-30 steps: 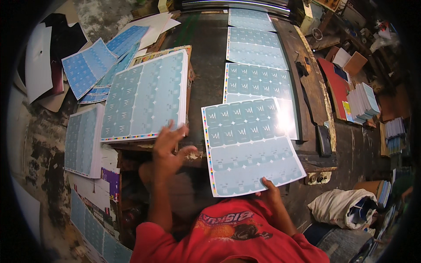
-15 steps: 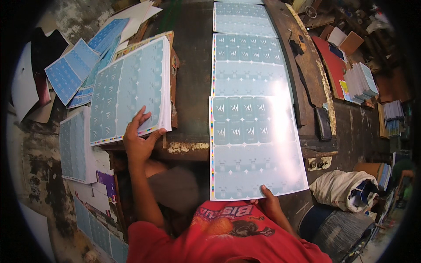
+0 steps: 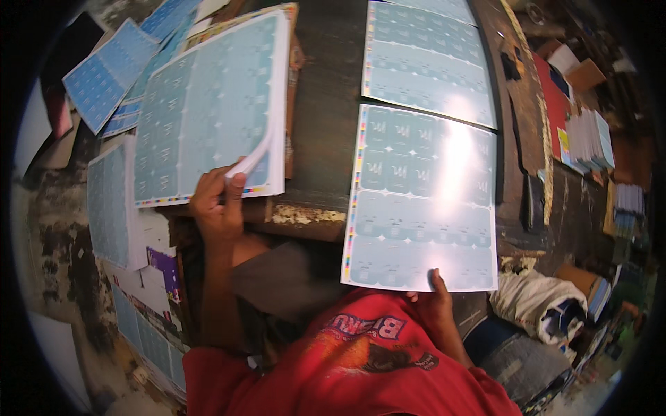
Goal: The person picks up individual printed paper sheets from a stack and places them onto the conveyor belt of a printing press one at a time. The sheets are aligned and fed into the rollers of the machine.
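My left hand point(image 3: 218, 208) pinches the near right corner of the top sheet on a thick stack of pale blue-green printed sheets point(image 3: 201, 118). That corner curls upward between thumb and fingers, baring the sheet below. My right hand point(image 3: 438, 297) grips the near edge of a single glossy printed sheet point(image 3: 416, 239), thumb on top and fingers underneath. The sheet extends forward over the machine bed, with bright glare on its right half. Beyond it, a narrow dark gap away, lies another printed sheet point(image 3: 430, 66) of the same kind.
Left of the stack are a second pile of sheets point(image 3: 111, 201) and loose blue sheets point(image 3: 111, 76). Dark metal bed point(image 3: 322, 104) shows between stack and sheets. A raised dark bar point(image 3: 510, 132) runs along the right. A white sack point(image 3: 534, 305) and bundled papers point(image 3: 590, 139) stand farther right.
My left hand has gone from resting on the stack's corner to lifting the top sheet's corner. The right-hand sheet no longer overlaps the one beyond; a gap shows. The whole view has shifted.
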{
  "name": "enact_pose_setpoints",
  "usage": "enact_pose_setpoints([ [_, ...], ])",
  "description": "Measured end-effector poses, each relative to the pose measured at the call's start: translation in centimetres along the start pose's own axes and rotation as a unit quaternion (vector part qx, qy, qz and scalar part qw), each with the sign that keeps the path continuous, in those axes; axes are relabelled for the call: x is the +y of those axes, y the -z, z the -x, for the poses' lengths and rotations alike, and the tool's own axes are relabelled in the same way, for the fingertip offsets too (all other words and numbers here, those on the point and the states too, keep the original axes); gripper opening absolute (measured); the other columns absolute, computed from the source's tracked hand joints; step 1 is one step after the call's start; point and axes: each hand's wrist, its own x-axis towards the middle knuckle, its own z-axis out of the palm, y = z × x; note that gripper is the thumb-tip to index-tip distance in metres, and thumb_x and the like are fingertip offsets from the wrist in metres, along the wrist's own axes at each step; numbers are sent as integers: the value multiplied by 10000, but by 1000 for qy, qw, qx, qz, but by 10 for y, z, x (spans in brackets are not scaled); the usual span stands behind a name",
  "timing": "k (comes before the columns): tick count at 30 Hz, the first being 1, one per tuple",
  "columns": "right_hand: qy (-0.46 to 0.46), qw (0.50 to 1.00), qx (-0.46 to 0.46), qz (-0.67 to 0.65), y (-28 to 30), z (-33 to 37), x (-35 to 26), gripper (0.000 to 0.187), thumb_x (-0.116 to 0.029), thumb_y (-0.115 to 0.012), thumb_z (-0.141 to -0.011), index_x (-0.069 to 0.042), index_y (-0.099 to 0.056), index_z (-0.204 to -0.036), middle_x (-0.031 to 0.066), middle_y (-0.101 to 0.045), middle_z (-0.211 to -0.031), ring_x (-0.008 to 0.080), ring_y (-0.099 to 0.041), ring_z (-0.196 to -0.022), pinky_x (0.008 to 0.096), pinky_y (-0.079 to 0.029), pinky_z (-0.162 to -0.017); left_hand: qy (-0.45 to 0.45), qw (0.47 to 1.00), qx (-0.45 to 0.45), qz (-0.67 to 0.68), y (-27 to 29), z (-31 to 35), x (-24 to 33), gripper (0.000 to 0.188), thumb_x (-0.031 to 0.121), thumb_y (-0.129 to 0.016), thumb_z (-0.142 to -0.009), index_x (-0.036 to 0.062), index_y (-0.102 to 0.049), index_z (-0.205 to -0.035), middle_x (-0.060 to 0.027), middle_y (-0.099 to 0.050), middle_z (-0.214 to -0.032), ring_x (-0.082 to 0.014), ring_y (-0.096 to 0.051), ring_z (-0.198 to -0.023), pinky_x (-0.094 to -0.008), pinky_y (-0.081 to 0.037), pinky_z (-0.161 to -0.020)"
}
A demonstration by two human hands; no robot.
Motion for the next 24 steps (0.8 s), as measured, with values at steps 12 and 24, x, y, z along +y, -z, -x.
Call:
enact_pose_setpoints([
  [12, 102, 991, 75, -39, -31, -42, -14, 422, -492, -518, -959, -102, -545, -1117, 106, -673, -854, 199, -604, -671, 417, -508, -720, 56, 972, 213, 75, -16, 9, -7, 336, 234, -572, -982, -80, -691, -997, -188, -716, -941, -319, -678, -844, -356, -489, -864],
  [24, 183, 923, -307, 142, -262, -103, -127, 653, -413, -502, -975, -55, -321, -1490, 176, -385, -1505, 312, -416, -1348, 465, -347, -1089, 81, 952, 250, 159, -11, -1, 3, 399, 271, -486, -1018, -66, -686, -943, -197, -719, -913, -323, -702, -883, -498, -374, -1095],
])
